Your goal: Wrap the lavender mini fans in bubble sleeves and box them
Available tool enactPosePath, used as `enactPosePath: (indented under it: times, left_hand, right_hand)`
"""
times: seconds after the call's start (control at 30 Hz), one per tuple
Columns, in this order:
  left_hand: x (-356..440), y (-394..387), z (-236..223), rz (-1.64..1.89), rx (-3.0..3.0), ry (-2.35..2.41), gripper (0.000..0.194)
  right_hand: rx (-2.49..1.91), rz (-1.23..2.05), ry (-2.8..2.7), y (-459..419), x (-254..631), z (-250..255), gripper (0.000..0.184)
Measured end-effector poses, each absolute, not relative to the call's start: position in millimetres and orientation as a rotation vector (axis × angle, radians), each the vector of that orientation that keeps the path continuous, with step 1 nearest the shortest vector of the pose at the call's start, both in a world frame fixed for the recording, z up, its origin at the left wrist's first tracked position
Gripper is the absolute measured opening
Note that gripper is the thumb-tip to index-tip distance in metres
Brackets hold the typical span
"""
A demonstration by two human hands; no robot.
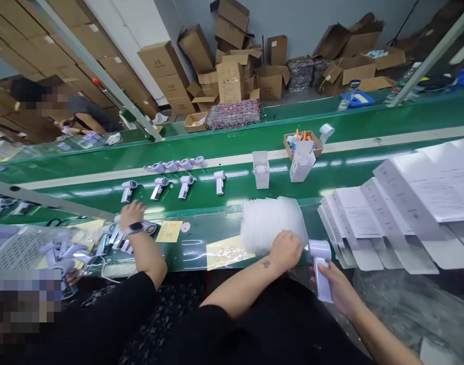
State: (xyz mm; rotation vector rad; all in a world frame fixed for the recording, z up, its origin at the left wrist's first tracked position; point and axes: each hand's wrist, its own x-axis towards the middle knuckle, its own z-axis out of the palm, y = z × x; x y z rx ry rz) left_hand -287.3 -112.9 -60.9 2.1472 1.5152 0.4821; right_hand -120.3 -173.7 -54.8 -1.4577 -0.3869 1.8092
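My right hand [336, 284] is wrapped round the handle of a lavender handheld fan [320, 251], held head up at the bench's front edge. My left hand [287, 249], fingers curled, is at the near right end of a stack of thin white foam sleeves [272, 220]. It appears to pinch the edge of a sleeve there, though the fingertips are hidden. A yellow paper with handwriting [224, 254] lies partly under the stack. To the right of the fan stand overlapping rows of white printed boxes and sheets [359, 215].
Several more fans [220, 182] lie along the green conveyor [201, 200]. Two open white boxes [261, 175] stand on it, beside a small carton of parts [317, 144]. At left, a co-worker's hand with a watch [133, 215] reaches over loose fans. Another person [83, 114] sits across the line.
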Motion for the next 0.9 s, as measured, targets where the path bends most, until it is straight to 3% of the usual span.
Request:
enactPosePath:
  times: [0.13,0.23,0.47,0.6,0.73,0.9]
  left_hand:
    - [-245,-81,-82,-0.145,2.589,1.262,0.015]
    - [-232,-67,-93,-0.265,2.516,1.279,0.007]
    - [-244,-60,-68,0.0,2.371,1.42,0.018]
    - [-253,-67,-59,0.388,1.794,1.448,0.01]
    - [-262,-69,-57,0.656,1.274,1.601,0.007]
    - [-271,-84,-41,0.886,1.338,1.568,0.005]
  right_hand:
    - [-1.557,1.861,-0.336,-201,-74,-72,0.031]
    - [-1.514,1.904,-0.323,-209,-59,-79,0.037]
    - [-1.146,2.052,-0.38,-171,-62,-62,0.06]
    - [-0.973,2.174,-0.4,-134,-74,-49,0.048]
    - [-1.027,2.239,-0.474,-118,-81,-48,0.049]
    - [-1.088,2.233,-0.542,-121,-83,-51,0.041]
